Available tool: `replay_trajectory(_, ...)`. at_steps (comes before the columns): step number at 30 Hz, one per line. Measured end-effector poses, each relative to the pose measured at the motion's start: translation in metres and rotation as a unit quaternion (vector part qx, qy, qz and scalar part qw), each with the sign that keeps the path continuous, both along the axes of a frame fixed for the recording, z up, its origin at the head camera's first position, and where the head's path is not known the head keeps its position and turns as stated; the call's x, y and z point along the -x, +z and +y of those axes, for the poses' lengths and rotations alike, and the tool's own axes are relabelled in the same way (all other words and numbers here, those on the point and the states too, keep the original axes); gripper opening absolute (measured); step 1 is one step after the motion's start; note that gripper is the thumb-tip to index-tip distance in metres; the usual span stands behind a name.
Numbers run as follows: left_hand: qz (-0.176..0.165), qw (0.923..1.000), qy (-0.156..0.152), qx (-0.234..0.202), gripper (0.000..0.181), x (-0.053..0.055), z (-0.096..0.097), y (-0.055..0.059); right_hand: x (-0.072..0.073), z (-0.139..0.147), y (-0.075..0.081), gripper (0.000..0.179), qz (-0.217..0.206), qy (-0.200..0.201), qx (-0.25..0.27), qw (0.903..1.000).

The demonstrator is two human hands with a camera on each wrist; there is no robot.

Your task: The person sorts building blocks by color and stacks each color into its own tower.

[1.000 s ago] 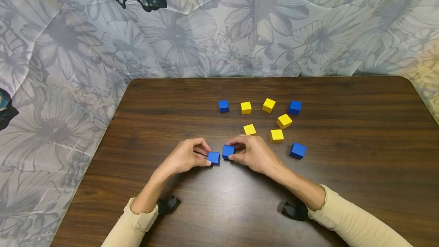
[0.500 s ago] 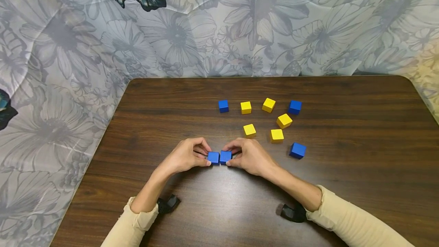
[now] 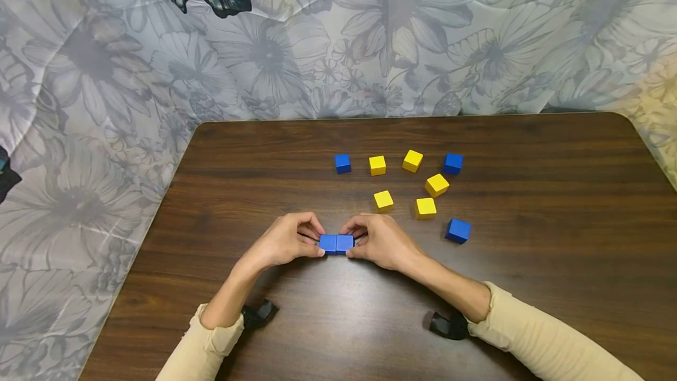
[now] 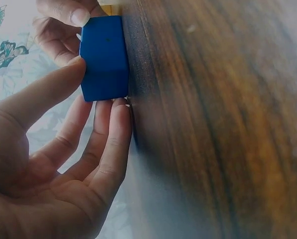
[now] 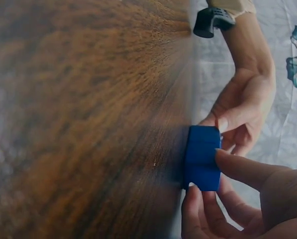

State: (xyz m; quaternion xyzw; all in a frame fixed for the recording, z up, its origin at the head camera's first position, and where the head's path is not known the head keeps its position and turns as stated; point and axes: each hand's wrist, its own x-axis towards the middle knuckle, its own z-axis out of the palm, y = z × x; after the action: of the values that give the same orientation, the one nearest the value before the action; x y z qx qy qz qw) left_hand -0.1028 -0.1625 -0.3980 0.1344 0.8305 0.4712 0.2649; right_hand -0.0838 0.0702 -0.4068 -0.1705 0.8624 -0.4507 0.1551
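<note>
Two blue cubes sit side by side on the brown table, their faces touching. My left hand pinches the left blue cube between thumb and fingers. The right blue cube is pinched likewise by my right hand. From the left wrist, the cubes look like one blue block, with the left thumb at its upper edge. In the right wrist view the pair lies between both hands' fingertips.
Beyond the hands lie several yellow cubes, the nearest being a yellow cube. A blue cube lies to the right. Two more stand farther back, a left blue cube and a right blue cube. A flowered cloth hangs behind the table.
My right hand has brought its blue cube left and slightly nearer, closing the gap until it meets the left cube. The left hand has stayed nearly still.
</note>
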Motion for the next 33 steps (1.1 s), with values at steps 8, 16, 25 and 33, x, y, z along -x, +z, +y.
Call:
replay_trajectory(8,-0.003,1.0,0.002,0.005,0.025,0.0014,0.0004,-0.0004,0.0007,-0.0003,-0.0001,0.029,0.002,0.003,0.001,1.0)
replay_trajectory(16,0.0,1.0,0.002,0.008,0.026,0.0016,0.0003,-0.002,0.001,-0.0002,-0.0002,0.029,0.006,0.01,0.002,0.9999)
replay_trajectory(25,-0.002,1.0,-0.004,0.001,0.026,0.0024,-0.0013,-0.0019,0.0016,-0.0001,0.0011,0.03,0.01,0.022,-0.005,0.9997)
replay_trajectory(33,0.0,1.0,-0.005,0.008,0.025,0.002,-0.0014,-0.0012,0.0015,0.002,0.0023,0.031,0.02,0.031,0.001,0.9993)
